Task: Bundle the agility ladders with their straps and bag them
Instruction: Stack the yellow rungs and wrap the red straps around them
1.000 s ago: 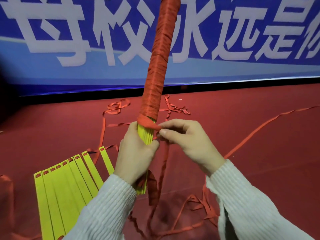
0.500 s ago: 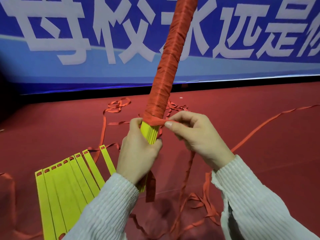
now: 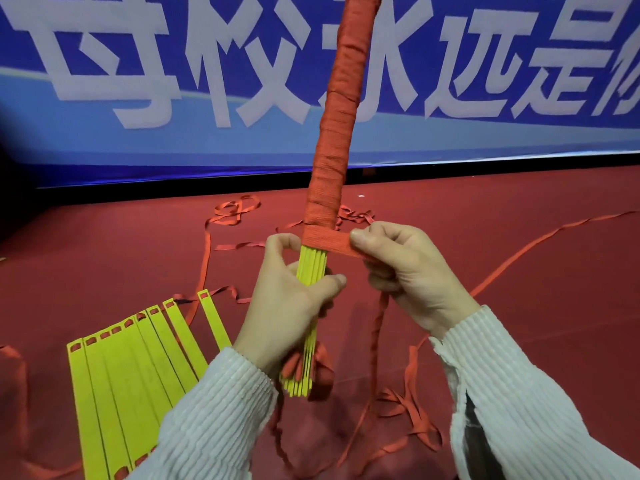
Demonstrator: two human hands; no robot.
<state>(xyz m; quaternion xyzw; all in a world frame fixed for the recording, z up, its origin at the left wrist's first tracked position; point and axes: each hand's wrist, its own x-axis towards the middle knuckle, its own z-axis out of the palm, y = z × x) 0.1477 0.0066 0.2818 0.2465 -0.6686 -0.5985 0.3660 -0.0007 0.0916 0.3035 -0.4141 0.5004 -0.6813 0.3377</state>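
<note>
Covering bkgd: blue banner [image 3: 138, 143] w/ white characters, red floor [image 3: 519, 271] below.

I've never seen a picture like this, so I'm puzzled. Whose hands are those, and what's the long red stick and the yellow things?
A person wears a camera on their head, so you see their own two hands. The left hand grips a bundle of yellow ladder rungs. The right hand pinches a red strap and winds it round the bundle; the red "stick" is the part already wrapped. More yellow rungs and loose strap lie on the red floor.
</note>
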